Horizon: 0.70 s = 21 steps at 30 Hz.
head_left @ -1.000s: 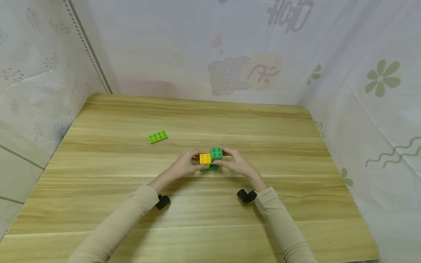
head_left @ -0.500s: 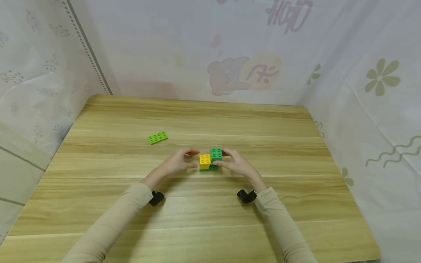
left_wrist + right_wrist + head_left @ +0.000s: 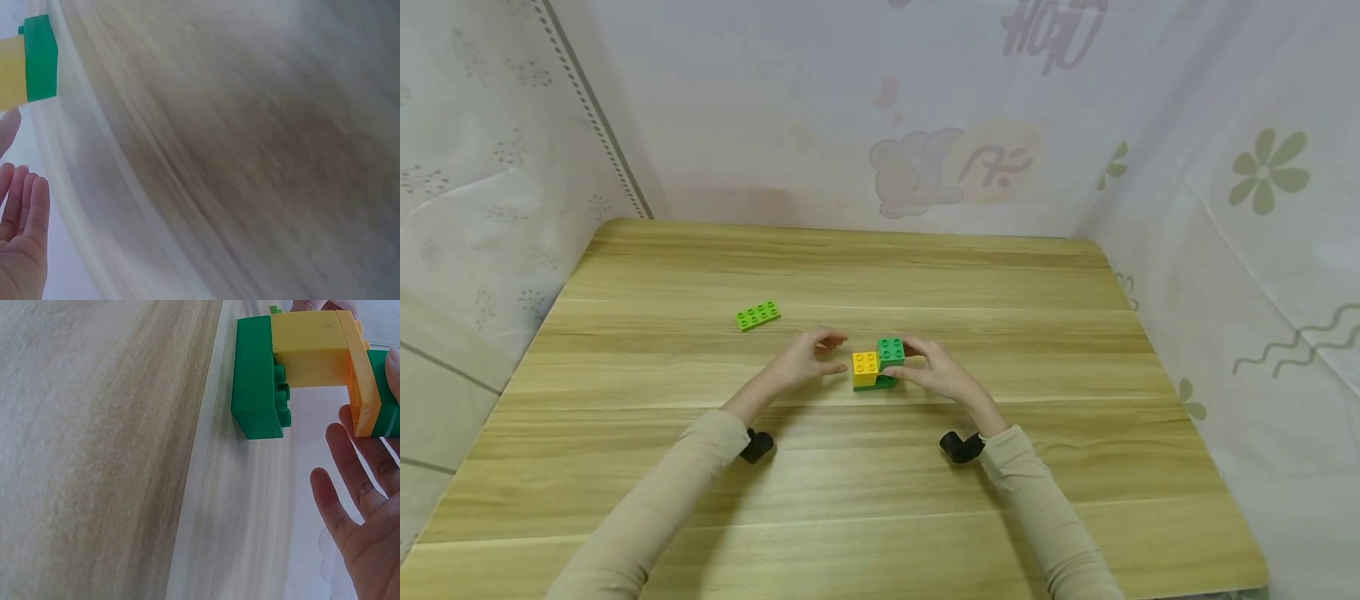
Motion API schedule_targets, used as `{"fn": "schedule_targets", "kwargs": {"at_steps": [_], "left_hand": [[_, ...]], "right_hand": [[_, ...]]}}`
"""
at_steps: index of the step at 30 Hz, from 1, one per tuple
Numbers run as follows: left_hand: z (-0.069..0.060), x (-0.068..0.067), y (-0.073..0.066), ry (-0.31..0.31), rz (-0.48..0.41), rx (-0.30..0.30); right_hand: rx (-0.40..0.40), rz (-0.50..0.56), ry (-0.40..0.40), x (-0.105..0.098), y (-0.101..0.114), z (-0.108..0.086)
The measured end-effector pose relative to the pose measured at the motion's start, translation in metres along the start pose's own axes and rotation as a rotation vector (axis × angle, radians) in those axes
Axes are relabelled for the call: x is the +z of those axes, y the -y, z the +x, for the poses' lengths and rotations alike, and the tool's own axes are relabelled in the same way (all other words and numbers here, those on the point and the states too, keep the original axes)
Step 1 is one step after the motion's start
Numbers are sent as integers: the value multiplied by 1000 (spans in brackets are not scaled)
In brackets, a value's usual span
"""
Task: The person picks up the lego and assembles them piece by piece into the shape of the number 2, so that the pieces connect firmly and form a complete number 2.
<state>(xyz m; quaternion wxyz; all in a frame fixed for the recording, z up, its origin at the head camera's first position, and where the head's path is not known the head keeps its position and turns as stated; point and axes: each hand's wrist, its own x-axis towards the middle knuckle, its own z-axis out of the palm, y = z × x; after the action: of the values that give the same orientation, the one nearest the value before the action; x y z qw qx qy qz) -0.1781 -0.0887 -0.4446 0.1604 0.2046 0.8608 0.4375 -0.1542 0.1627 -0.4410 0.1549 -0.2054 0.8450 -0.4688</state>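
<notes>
Near the table's middle stands a small stack of toy building bricks. A green brick (image 3: 253,381) forms its base, and a yellow brick (image 3: 309,347) sits on one end of that. On top lies a thinner orange-yellow brick (image 3: 362,375), jutting out over the base's bare studs. At the right, a green four-stud brick (image 3: 891,352) rests on the jutting part. My right hand (image 3: 942,373) pinches this upper green brick between thumb and fingers. Just left of the stack, my left hand (image 3: 801,362) is held apart from it, fingers spread from the thumb and holding nothing.
A flat lime-green eight-stud brick (image 3: 758,316) lies farther back on the left. The wooden table (image 3: 1000,275) is bordered by patterned white cloth (image 3: 820,108) at the back and sides. Black wrist mounts (image 3: 961,447) hang below the sleeves.
My left hand has let go of the stack's yellow side and drawn back to the left. The right hand keeps its hold on the upper green brick, and the stack stays in place.
</notes>
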Motion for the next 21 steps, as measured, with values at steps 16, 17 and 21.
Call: {"fn": "schedule_targets", "kwargs": {"at_steps": [16, 17, 21], "left_hand": [[4, -15, 12, -63, -43, -39], [4, -15, 13, -68, -49, -40], [5, -19, 17, -79, -52, -37]], "right_hand": [[6, -8, -5, -1, 0, -1], [12, -8, -4, -1, 0, -1], [26, -7, 2, 0, 0, -1]]}}
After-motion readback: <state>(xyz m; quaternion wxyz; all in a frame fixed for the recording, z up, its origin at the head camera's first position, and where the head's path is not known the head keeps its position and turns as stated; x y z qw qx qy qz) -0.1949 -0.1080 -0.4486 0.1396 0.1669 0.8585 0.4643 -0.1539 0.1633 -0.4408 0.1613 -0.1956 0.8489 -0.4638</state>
